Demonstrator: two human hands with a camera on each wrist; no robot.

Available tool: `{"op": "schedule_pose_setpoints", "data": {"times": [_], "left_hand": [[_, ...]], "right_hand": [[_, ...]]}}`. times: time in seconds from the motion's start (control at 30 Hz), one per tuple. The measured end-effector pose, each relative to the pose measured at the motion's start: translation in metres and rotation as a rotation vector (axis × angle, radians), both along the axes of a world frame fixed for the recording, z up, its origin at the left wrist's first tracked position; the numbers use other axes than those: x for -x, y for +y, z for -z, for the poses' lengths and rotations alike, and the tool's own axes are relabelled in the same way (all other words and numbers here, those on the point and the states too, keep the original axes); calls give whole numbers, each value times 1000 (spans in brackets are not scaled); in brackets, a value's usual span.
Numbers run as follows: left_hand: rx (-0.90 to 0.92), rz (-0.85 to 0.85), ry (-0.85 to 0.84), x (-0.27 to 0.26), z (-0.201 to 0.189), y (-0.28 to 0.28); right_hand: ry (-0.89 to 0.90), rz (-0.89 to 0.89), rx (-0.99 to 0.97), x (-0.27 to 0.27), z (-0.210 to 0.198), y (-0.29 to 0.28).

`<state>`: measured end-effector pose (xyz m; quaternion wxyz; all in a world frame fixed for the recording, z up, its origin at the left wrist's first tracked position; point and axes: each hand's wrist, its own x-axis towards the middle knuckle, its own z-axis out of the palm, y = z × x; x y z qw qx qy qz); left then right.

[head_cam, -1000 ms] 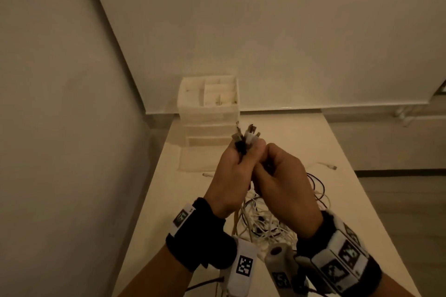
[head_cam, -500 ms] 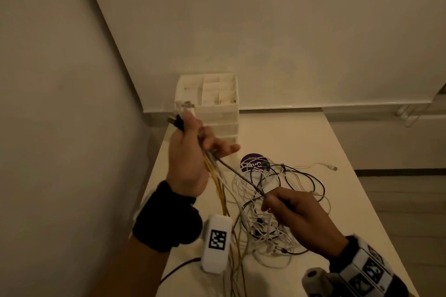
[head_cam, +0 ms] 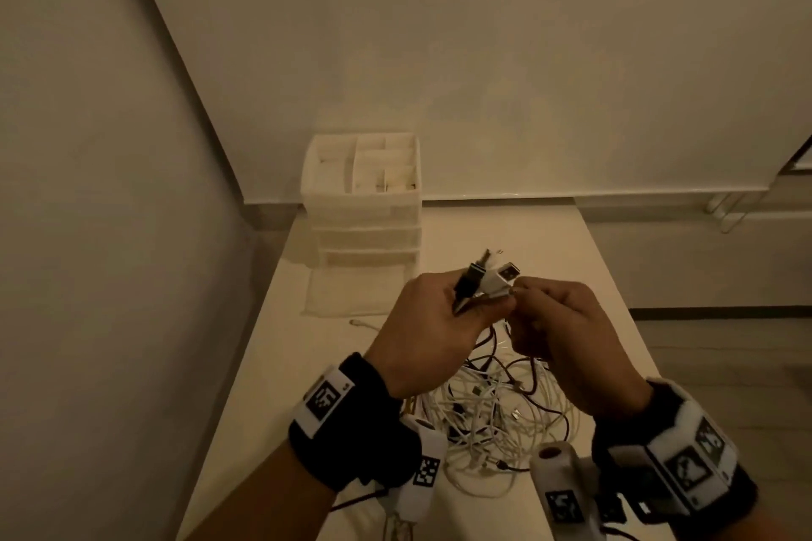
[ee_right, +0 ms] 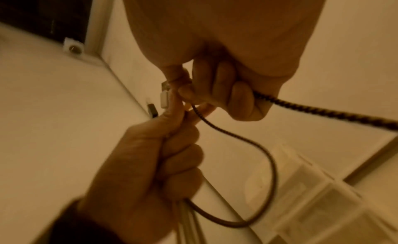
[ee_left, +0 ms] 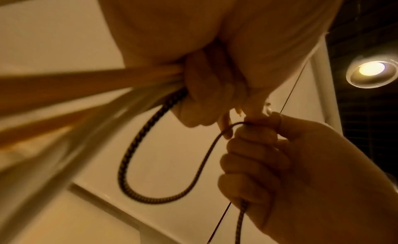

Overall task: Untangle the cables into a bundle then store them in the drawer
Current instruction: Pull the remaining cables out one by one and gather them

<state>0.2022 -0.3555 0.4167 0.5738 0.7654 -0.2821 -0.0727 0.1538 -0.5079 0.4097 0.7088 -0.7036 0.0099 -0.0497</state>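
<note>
My left hand grips a bunch of cable ends above the table, with black and white plugs sticking up out of the fist. Touching it on the right, my right hand holds a dark braided cable that loops between both hands. The right wrist view shows the same braided cable running through my curled right fingers and a white plug above my left fist. The cables hang down to a white and dark tangle on the table. The white drawer unit stands at the back.
The lowest drawer of the unit is pulled out towards me. A loose white cable end lies just in front of it. The white table sits against the left wall, with its right edge falling to the floor.
Half a second ago my left hand was raised to the left and my right hand was low on a cable. Both hands have now come back together over the tangle.
</note>
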Motion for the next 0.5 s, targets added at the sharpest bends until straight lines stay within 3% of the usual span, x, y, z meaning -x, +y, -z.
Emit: {"op": "schedule_pose_setpoints", "data": {"times": [0.07,0.2,0.4,0.5], "left_hand": [[-16,-19,-44,-5,2,-4],[-67,-31,-150,-9,-2,-1],[88,-478,-92,-47,-22,35],[193,-655,-88,-70,-19,64]], "right_hand": [[20,-32,-135,-1,-4,-3],[18,-87,-112,1,2,-11],[47,-97,-23,8,32,-34],[81,-12,54,8,47,-40]]}}
